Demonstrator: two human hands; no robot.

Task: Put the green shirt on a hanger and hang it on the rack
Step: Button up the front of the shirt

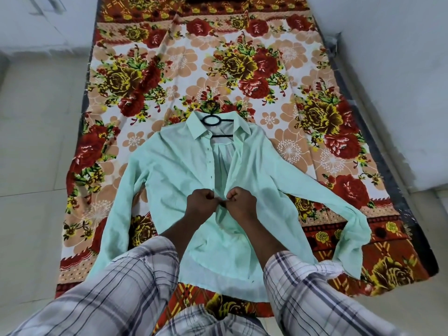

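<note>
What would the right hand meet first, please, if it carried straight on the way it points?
The right hand pinches the pale green button-up shirt; going on, it would probably cross the shirt's dark-buttoned edge first, then near the black loop-necked hanger. Depth is unclear.

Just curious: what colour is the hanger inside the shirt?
The hanger is black; head view.

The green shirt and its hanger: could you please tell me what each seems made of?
The green shirt looks like thin woven cotton or a blend, matte: it creases softly. The hanger looks like black plastic or coated wire, smooth; too thin to tell.
</note>
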